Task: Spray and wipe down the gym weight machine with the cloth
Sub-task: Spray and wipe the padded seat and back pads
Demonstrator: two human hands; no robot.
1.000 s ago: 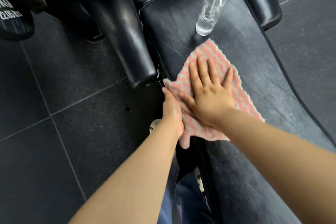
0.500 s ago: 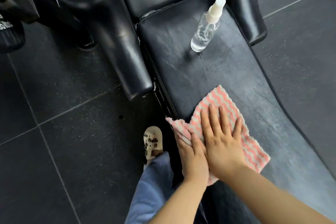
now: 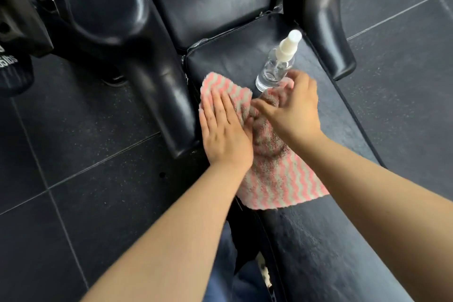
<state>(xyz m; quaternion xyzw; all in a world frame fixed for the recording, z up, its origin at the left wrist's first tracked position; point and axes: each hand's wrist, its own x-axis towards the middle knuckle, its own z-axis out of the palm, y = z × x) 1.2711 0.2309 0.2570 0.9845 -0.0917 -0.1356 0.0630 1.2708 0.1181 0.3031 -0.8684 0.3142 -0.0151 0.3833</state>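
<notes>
Both hands are on one cloth (image 3: 277, 179). Flat and with straight fingers, the left hand (image 3: 225, 135) presses down on the left part of it. The right hand (image 3: 291, 110) is blurry; its fingers look bent down into a bunched-up part of the cloth, but I cannot tell for sure if they pinch it.

Closest to us are two bare arms, reaching forward from the bottom. Between them you can see a bit of blue trouser leg (image 3: 225, 274).

The cloth is pink and white with zigzag stripes. It lies on the long black seat pad (image 3: 326, 247) of the weight machine. Its near part is flat, its middle is scrunched up, and its left edge reaches the left side of the pad.

Just past the right hand stands one clear spray bottle (image 3: 275, 68) with a white top. It stands up on the pad, touching the far edge of the cloth and close to the fingertips.

Further back is one more black pad (image 3: 210, 0), the back rest. Two black padded arms stick out, one on the left (image 3: 157, 95) and one on the right (image 3: 328, 32).

All around is a dark tiled floor (image 3: 73, 179).
</notes>
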